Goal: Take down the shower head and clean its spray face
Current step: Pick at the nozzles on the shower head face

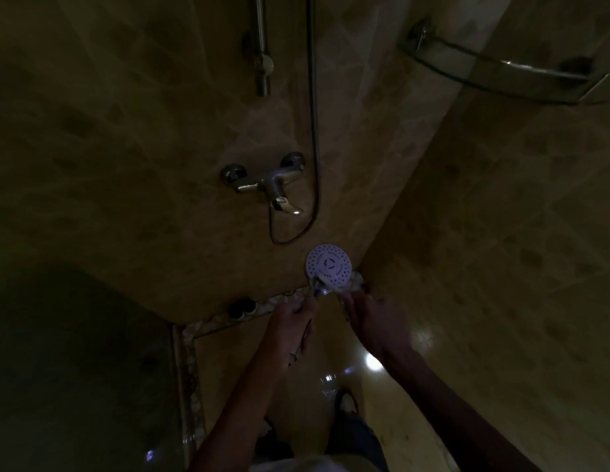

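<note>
Nearest the camera, the person's two forearms reach forward and down over the glossy tiled floor [392,396], where a lamp's reflection shines just right of centre.

The left hand [291,318] has its grip curled round the handle of the shower head [328,269], with the metal end of the handle showing below the fist. The head is off its holder and held low, in the middle of the scene, and its white spray face [325,264] is turned up toward the camera.

The right hand [371,315] reaches to the lower right rim of the spray face. Something pale shows just past its fingertips, perhaps a cloth or sponge, but the light is too dim to tell what it is or whether that grip is closed on it.

Farther off, on the back wall, the mixer tap [274,187] stands out, and the hose [313,131] loops down beneath it and rises beside the riser rail [261,46]. At the far right a corner shelf [501,71] juts from the wall.

The taking-down looks done, and the cleaning step seems to be in hand. The next move calls for a steady hold on the handle while the right hand works across the nozzle holes, face kept tilted toward the eye.
</note>
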`<state>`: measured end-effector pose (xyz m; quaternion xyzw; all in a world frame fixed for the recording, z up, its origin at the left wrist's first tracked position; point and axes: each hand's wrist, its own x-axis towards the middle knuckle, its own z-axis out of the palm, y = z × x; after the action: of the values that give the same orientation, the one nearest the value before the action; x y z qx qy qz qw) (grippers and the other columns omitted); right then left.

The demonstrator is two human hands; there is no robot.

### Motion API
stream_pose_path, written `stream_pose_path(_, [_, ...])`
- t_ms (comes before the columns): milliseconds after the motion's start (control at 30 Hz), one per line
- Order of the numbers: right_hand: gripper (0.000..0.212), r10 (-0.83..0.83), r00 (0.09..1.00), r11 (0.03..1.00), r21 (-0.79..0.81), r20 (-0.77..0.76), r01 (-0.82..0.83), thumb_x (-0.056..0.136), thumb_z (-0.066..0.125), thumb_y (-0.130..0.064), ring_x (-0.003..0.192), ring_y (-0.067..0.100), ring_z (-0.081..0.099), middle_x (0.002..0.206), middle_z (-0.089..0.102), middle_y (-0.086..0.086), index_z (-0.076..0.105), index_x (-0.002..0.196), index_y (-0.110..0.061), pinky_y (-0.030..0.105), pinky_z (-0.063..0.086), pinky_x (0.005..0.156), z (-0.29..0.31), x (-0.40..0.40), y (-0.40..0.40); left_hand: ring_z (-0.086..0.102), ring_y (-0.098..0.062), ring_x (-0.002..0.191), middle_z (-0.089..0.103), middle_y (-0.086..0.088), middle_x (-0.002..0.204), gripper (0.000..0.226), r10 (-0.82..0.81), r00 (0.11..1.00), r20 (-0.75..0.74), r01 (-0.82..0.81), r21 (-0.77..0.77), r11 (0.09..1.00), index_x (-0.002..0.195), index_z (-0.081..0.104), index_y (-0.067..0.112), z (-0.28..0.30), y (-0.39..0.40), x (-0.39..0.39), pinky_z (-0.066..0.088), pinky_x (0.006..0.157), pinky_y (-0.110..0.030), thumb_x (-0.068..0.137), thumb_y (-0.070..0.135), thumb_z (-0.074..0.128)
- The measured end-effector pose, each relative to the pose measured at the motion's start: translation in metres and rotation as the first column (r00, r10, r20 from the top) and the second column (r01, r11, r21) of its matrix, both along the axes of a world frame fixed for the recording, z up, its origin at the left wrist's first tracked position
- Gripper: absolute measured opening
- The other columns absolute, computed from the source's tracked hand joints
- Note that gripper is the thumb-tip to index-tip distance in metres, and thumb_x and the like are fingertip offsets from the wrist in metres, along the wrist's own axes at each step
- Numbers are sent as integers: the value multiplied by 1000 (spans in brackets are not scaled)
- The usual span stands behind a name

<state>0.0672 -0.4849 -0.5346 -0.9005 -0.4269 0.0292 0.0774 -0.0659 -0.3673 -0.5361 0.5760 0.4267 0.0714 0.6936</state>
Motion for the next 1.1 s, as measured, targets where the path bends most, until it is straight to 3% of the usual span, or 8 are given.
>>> stream_pose_path(133, [53,-82,994,997,-18,-69,81,94,24,-59,77,31,68,82,70,9,61,94,-22,35,51,63,7,42,14,38,-14,36,48,-9,54,42,4,1000,-5,-4,5,1000,71,57,8,-1,-3,10,31,39,-24,92,45,56])
stream_pose_path(267, [62,-142,987,990,-40,-78,139,94,18,-61,78,32,69,81,72,9,65,92,-20,35,52,66,26,78,23,38,-16,35,49,-8,51,42,30,999,16,-30,31,999,64,54,12,-4,-7,24,29,40,-22,91,44,57])
stream_pose_path(367, [57,-108,988,992,-80,-112,99,96,24,-58,85,33,67,90,71,14,65,100,-18,34,48,70,31,66,21,38,-17,33,47,-6,45,49,48,998,30,-50,73,996,52,49,18,-7,-11,34,27,40,-22,92,46,56])
stream_pose_path(467, [71,61,996,993,-101,-62,-67,88,8,-66,81,30,68,95,70,11,61,110,-24,35,49,66,23,53,15,37,-16,32,46,-6,43,50,64,997,35,-66,77,995,53,48,15,-7,-13,42,26,40,-22,94,42,55])
stream_pose_path(600, [44,38,999,975,-218,-33,-45,94,29,-53,85,32,68,93,69,12,57,116,-28,33,51,66,42,96,22,38,-19,32,49,-10,46,49,72,997,19,-73,82,994,50,50,18,-6,-17,54,26,39,-19,93,42,56])
stream_pose_path(733, [41,-57,997,984,-175,-60,46,98,31,-46,90,34,66,100,68,17,60,109,-19,35,49,70,66,115,29,37,-17,32,49,-6,46,43,71,997,34,-73,83,994,55,50,17,-2,-24,63,25,38,-19,95,33,54])
stream_pose_path(967, [44,233,972,934,-275,-14,-228,98,26,-53,93,33,67,101,69,14,57,115,-27,34,49,71,64,90,19,37,-20,33,46,-5,42,39,107,994,-20,-105,82,991,54,50,19,-8,-30,67,27,41,-22,84,42,54])
stream_pose_path(1100, [40,124,992,955,-271,-14,-123,98,28,-46,96,32,66,106,66,15,56,117,-25,34,46,73,63,130,33,36,-18,32,46,-4,41,40,121,993,-5,-121,75,990,56,50,16,-9,-38,74,27,42,-23,93,33,55])
